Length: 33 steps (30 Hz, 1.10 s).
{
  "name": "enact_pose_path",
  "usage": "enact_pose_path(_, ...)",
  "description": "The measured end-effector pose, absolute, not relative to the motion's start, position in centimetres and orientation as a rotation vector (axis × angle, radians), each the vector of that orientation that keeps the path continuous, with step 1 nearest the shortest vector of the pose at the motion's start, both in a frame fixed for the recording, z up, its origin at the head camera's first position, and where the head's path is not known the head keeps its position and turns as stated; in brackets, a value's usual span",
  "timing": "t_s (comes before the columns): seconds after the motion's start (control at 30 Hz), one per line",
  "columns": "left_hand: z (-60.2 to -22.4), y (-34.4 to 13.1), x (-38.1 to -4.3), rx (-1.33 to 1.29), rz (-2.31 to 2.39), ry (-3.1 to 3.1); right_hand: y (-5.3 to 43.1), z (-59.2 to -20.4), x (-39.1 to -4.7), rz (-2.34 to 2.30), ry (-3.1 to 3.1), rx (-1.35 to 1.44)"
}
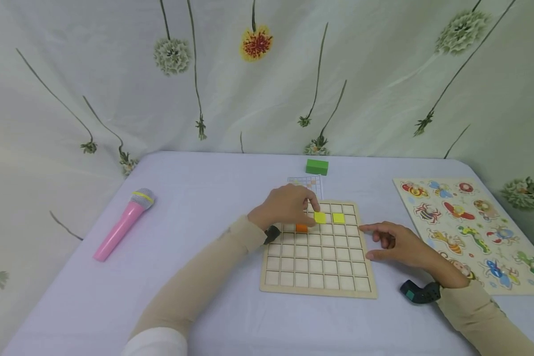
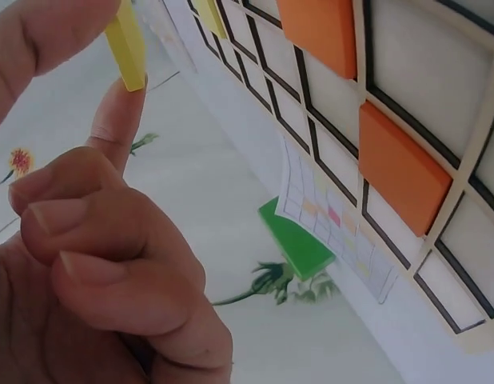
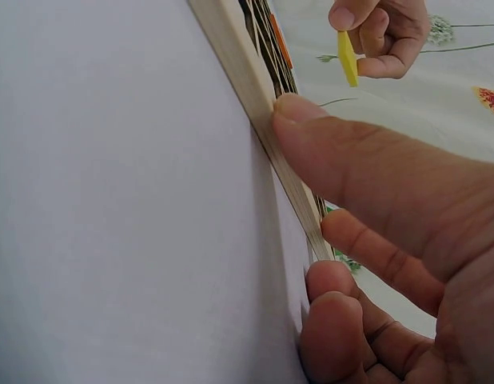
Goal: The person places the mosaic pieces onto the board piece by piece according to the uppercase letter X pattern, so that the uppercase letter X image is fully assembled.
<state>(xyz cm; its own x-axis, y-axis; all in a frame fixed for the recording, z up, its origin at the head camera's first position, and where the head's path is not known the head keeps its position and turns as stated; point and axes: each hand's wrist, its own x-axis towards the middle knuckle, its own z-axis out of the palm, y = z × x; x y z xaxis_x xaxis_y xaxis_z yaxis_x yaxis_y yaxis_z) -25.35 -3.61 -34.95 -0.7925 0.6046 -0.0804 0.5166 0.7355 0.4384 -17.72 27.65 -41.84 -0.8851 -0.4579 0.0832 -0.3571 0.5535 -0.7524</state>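
My left hand [image 1: 282, 205] pinches a small square yellow tile [image 2: 129, 50] between thumb and index finger, its other fingers curled in. The tile hangs above the far part of a wooden grid board [image 1: 301, 281]. Another yellow tile [image 1: 338, 218] lies in a square of the board, to the right of the held one. Two orange tiles [image 2: 403, 168] sit in other squares; the head view shows one partly behind the hand. At the board's right side my right hand [image 1: 400, 247] rests its extended index finger and thumb against the wooden edge, other fingers loosely bent.
Behind the board lie a printed grid sheet [image 1: 313, 184] and a green block [image 1: 317, 167]. A pink toy microphone [image 1: 120, 230] lies to the left. On the right is a puzzle board [image 1: 476, 232] with insect pictures. A flowered cloth [image 1: 267, 99] hangs behind the table.
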Motion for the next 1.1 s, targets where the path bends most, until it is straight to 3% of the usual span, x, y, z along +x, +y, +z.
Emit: enact_pose_path(1.1,-36.3,0.0,-24.7,0.769,0.352,2.721,27.6,-41.8,-17.6,-1.248,2.656,-0.668)
